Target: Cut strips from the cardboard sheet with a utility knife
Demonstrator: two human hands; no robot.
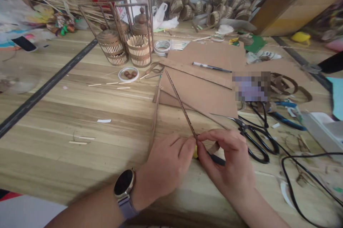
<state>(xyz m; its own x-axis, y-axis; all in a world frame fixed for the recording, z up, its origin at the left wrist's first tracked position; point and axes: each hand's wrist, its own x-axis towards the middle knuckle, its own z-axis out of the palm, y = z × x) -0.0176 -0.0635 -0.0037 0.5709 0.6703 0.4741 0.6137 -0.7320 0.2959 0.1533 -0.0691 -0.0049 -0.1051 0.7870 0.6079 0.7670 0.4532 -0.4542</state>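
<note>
A narrow cardboard strip (180,102), its corrugated edge showing, runs from my hands up and away over a sheet of brown cardboard (203,95). My right hand (227,160) pinches the strip's near end between thumb and fingers. My left hand (167,165), wearing a watch (124,184) on its wrist, is closed against the same end, its fingertips mostly hidden. A short curl of the strip shows under my right fingers. Beneath my hands lies a tool with a black and yellow handle (217,160), partly covered. Black-handled scissors (254,138) rest just right of my right hand.
Small slatted buckets (139,51) with tall frames stand at the back left, near a tape roll (128,74) ringing several brown balls. A pen (211,67) lies on the cardboard. Blue-handled pliers (289,115) and a black cable (286,174) occupy the right side.
</note>
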